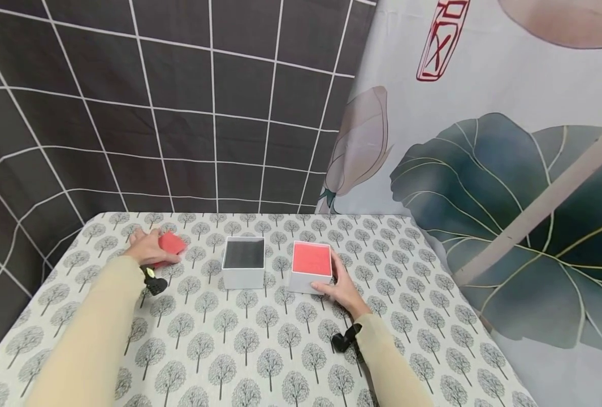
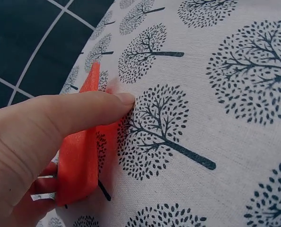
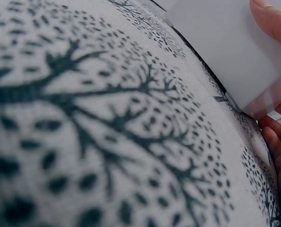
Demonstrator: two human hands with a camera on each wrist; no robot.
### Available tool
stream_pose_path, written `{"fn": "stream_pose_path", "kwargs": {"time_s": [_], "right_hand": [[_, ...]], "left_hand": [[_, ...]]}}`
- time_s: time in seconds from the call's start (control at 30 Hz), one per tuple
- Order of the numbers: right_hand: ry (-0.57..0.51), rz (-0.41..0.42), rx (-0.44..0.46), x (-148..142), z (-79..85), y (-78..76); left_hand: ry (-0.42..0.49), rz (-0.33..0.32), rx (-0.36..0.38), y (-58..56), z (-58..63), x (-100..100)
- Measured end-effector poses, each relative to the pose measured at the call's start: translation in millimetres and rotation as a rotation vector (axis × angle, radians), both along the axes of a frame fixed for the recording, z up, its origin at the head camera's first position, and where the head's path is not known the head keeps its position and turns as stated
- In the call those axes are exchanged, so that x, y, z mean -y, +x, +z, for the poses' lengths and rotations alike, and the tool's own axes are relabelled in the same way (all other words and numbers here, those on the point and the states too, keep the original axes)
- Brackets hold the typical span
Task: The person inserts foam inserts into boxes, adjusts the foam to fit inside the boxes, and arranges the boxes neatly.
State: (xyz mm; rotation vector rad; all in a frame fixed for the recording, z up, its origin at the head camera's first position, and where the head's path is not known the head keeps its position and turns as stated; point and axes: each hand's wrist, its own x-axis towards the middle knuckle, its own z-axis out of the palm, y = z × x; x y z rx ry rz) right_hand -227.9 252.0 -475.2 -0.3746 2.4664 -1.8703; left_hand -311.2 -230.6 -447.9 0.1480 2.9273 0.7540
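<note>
At the far left of the table, my left hand holds a flat red piece that stands tilted over the cloth. In the left wrist view the thumb lies across the near side of the red piece, with fingers behind it. My right hand grips a white box with a red top by its right side, the thumb on its front face. In the right wrist view only the white wall of the box shows, beside the thumb and fingers. The red piece's material is unclear.
A white box with a black top stands between the hands, left of the red-topped one. The tree-print tablecloth covers the table. Behind hang a dark grid curtain and a lotus-print curtain; a pale pole slants at right.
</note>
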Motion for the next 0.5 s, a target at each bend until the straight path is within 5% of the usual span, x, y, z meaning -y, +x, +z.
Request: {"fn": "stream_pose_path", "kwargs": {"time_s": [0.3, 0.5], "right_hand": [[0.007, -0.002, 0.029, 0.3, 0.9, 2.1], [0.012, -0.011, 0.022, -0.8, -1.2, 0.3]], "left_hand": [[-0.067, -0.017, 0.027, 12.2, 6.5, -5.2], [-0.007, 0.008, 0.016, 14.9, 7.4, -11.1]]}}
